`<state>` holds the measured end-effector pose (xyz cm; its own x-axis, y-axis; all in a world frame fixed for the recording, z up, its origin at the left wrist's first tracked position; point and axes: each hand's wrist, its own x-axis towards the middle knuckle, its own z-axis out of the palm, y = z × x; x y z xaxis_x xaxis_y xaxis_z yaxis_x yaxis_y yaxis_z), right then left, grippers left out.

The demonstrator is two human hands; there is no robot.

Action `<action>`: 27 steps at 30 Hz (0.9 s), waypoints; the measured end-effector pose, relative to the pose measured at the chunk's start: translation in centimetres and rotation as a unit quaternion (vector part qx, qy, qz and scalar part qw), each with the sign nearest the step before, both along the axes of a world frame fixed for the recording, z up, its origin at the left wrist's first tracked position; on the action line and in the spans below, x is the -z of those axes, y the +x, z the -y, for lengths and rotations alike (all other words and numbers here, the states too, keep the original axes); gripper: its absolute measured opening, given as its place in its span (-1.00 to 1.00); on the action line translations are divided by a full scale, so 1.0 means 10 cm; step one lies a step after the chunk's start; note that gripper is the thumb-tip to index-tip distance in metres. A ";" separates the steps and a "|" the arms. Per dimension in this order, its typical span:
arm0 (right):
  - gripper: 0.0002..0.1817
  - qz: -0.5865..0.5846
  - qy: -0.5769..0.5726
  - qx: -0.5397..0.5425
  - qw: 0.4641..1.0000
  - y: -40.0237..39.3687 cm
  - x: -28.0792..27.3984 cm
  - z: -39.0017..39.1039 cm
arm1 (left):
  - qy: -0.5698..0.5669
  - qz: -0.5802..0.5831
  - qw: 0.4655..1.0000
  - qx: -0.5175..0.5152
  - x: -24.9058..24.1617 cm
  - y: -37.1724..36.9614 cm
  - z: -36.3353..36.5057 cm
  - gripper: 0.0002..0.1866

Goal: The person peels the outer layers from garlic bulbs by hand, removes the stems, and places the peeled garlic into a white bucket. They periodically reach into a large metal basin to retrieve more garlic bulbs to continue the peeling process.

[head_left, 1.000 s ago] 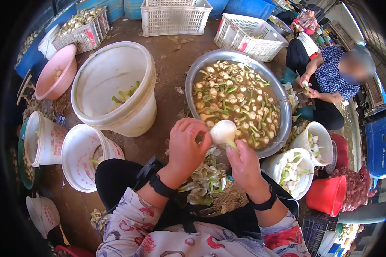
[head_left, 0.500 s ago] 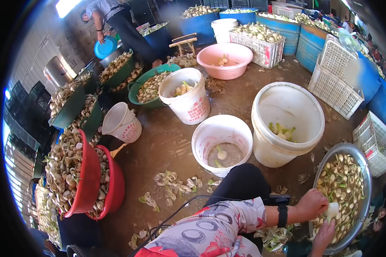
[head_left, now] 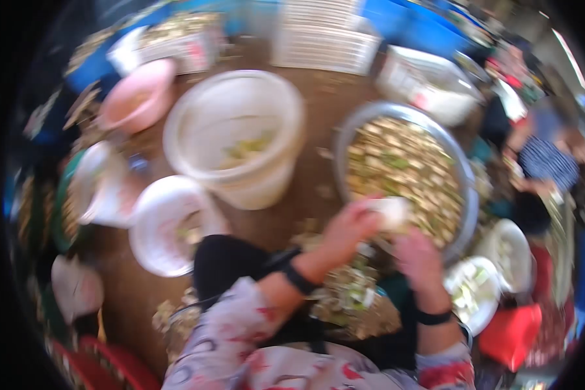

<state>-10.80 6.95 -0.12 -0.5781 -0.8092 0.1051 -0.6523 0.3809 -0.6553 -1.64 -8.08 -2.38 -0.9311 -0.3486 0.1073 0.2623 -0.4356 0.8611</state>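
Note:
My left hand (head_left: pixel 356 225) is closed around a peeled white garlic bulb (head_left: pixel 391 212), held over the near rim of a wide metal basin (head_left: pixel 469 195). Just right of the bulb and slightly lower is my right hand (head_left: pixel 420 261). Its fingers are smeared by motion, so whether they hold anything does not show. Pale garlic bulbs (head_left: pixel 403 156) with bits of green fill the basin. Below my hands lies a heap of peeled skins and stalks (head_left: pixel 351 292).
A tall white bucket (head_left: pixel 240 179) with a few bulbs and a lower white bucket (head_left: pixel 151 250) stand left. White crates (head_left: pixel 325 49) are at the back. On the right are a white bowl of pale pieces (head_left: pixel 484 296), a red container (head_left: pixel 512 335) and another person (head_left: pixel 546 159).
My view has swung right, bringing the metal basin to the middle and the right-hand person into view. The bulb stays in my left hand. My right hand now shows more fully, blurred.

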 end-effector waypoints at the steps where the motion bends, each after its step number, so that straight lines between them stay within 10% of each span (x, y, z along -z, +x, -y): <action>1: -0.79 0.232 0.007 0.105 0.967 0.14 -0.14 0.07 | 0.124 0.001 0.991 0.043 0.08 -0.08 -0.04 -0.53; 8: -0.79 0.335 -0.006 0.044 0.941 0.04 -0.17 0.08 | 0.148 0.103 0.982 -0.050 0.15 -0.08 0.02 -0.73; 10: -0.79 0.602 -0.090 0.040 0.793 -0.08 -0.10 0.08 | 0.129 0.138 0.978 -0.087 0.14 -0.12 0.08 -0.78; 12: -0.80 0.582 -0.154 0.058 0.796 -0.35 0.02 0.09 | 0.328 0.124 0.917 -0.191 0.13 -0.12 0.18 -0.87; 13: -0.78 0.543 -0.104 0.180 0.814 -0.67 0.28 0.10 | 0.351 0.126 0.909 -0.187 0.10 -0.12 0.20 -0.94; 14: -0.72 0.195 0.090 0.188 0.958 -1.04 0.66 0.06 | 0.356 0.127 0.907 -0.183 0.10 -0.12 0.16 -0.94; 15: -0.74 -0.051 0.213 0.207 0.954 -1.26 0.97 -0.01 | 0.350 0.173 0.908 -0.155 0.10 -0.12 0.12 -0.95; 18: -0.74 -0.089 0.481 0.085 0.868 -1.28 1.11 0.08 | 0.294 0.245 0.921 -0.067 0.23 -0.11 0.01 -0.78; 21: -0.77 -0.140 0.516 0.076 0.842 -1.30 1.87 0.01 | 0.233 0.290 0.926 -0.057 0.23 -0.16 -0.05 -0.82; 22: -0.77 -0.193 0.574 -0.132 0.785 -1.32 1.94 0.01 | 0.225 0.302 0.924 -0.063 0.22 -0.17 -0.05 -0.82; 24: -0.77 -0.133 0.543 -0.092 0.824 -1.57 2.01 0.00 | 0.138 0.286 0.947 -0.040 0.38 -0.17 -0.07 -0.71; 26: -0.81 -0.158 0.499 0.049 0.851 -1.65 1.63 0.16 | -0.014 0.214 0.976 -0.029 0.39 -0.18 -0.05 -0.68; 27: -0.83 -0.292 0.508 -0.067 0.808 -1.67 1.31 0.24 | 0.057 0.233 0.970 -0.047 0.44 -0.23 -0.13 -0.68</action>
